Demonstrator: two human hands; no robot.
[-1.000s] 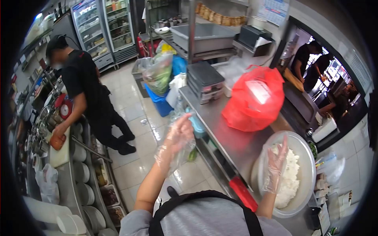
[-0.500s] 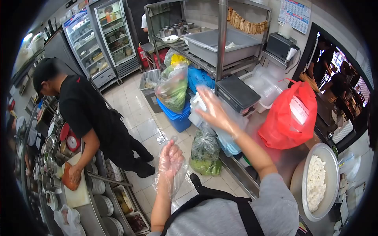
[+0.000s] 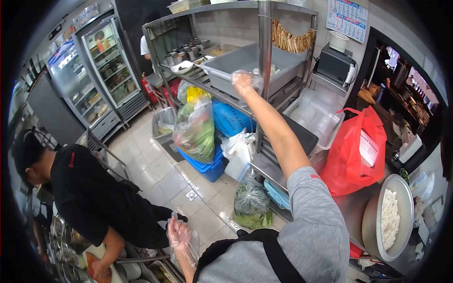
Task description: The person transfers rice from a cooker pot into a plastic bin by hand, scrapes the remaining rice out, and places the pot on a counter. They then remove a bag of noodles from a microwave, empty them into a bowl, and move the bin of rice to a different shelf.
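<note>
My right hand (image 3: 243,84), in a clear plastic glove, is stretched forward at the near rim of a large grey tub (image 3: 222,75) on the metal shelf. The back of the hand hides its fingers, so their grip does not show. Pale items (image 3: 272,70), too small to name, lie inside the tub beside a steel post. My left hand (image 3: 181,239) is low at my left side, in a loose clear glove with slack tips. Its fingers are half curled and slightly apart, with nothing visible in them.
A co-worker in black (image 3: 94,188) stands at the left counter, a hand on orange-coloured food (image 3: 93,266). Bagged greens (image 3: 252,205) and a blue bin (image 3: 203,165) stand on the floor. A red bag (image 3: 354,151) and a rice-filled bowl (image 3: 370,226) are to the right.
My right hand has moved forward and up to the grey tub from above the lower shelf. My left hand has dropped lower and left. The camera view has shifted.
</note>
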